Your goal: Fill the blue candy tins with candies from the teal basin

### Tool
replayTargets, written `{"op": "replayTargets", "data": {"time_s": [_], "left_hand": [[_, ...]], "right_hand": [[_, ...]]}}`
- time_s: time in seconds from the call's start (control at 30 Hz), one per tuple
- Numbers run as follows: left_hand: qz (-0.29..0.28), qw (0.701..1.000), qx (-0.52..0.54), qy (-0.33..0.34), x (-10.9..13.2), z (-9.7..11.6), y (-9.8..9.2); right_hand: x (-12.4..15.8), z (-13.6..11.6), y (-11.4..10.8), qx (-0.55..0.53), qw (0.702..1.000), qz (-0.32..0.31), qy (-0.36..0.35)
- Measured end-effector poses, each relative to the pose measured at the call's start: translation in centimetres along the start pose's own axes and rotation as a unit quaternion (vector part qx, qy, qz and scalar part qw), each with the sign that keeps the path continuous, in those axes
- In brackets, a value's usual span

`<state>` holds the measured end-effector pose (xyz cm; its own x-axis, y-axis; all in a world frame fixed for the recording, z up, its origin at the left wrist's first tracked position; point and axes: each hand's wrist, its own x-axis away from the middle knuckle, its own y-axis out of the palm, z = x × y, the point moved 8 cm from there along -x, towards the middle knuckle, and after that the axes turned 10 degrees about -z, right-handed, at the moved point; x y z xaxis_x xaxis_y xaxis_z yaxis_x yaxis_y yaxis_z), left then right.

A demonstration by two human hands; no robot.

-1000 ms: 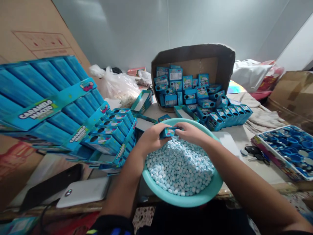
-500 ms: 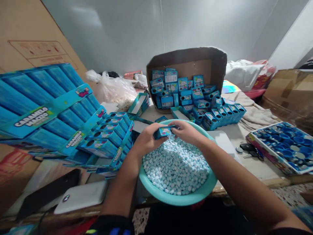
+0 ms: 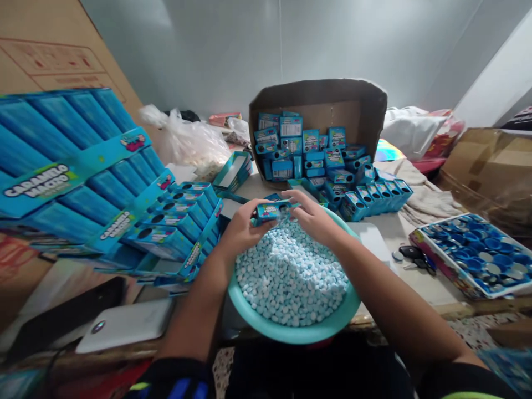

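Note:
A small blue candy box lies on its side in my left hand, fingers above and thumb below. Its printed face is toward me, and a dark round opening shows near its right end. My right hand is beside that end, fingers apart and stretched toward the box; whether a fingertip touches it is hard to make out. Under both hands stands a turquoise basin, heaped with pale blue and white candies.
Behind the basin, a tipped carton holds many blue boxes. Stacked display trays of boxes rise at left, above a grey phone-like device. Keys and a tray of blue caps sit at right.
My right fingers have spread and come away a little from the box's end. The box in my left hand now shows more of its round opening. The view has shifted slightly.

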<state>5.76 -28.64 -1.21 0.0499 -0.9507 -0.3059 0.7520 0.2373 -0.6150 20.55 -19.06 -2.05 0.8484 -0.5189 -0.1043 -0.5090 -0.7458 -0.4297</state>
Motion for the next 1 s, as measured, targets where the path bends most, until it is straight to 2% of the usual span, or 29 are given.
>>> {"op": "replayTargets", "data": {"time_s": [0.13,0.3,0.5,0.63,0.73,0.83,0.9,1.0], "left_hand": [[0.058,0.998,0.025,-0.029,0.1,-0.6,-0.7],[0.073,0.997,-0.004,-0.006,0.2,-0.2,-0.9],[0.063,0.981,0.176,-0.056,0.5,-2.5,-0.2],[0.114,0.94,0.31,-0.087,0.8,-3.6,0.0],[0.184,0.89,0.408,-0.091,1.1,-4.0,-0.3],[0.215,0.847,0.481,-0.077,1.3,-3.9,-0.3],[0.205,0.856,0.469,-0.074,1.4,-3.7,-0.3],[0.155,0.902,0.397,-0.069,1.2,-3.2,-0.1]], "right_hand": [[-0.1,0.6,-0.7,-0.034,0.998,0.045,0.006],[-0.2,0.2,-0.3,-0.025,0.999,0.028,-0.01],[0.2,0.1,0.8,0.0,1.0,-0.018,-0.02],[0.6,0.2,1.5,-0.014,0.998,-0.055,-0.019],[0.7,0.4,1.7,-0.024,0.998,-0.065,-0.003],[0.8,0.6,1.5,-0.025,0.998,-0.058,0.013],[0.9,0.6,1.5,-0.04,0.997,-0.058,0.014],[0.9,0.7,1.8,-0.057,0.996,-0.067,0.014]]}}
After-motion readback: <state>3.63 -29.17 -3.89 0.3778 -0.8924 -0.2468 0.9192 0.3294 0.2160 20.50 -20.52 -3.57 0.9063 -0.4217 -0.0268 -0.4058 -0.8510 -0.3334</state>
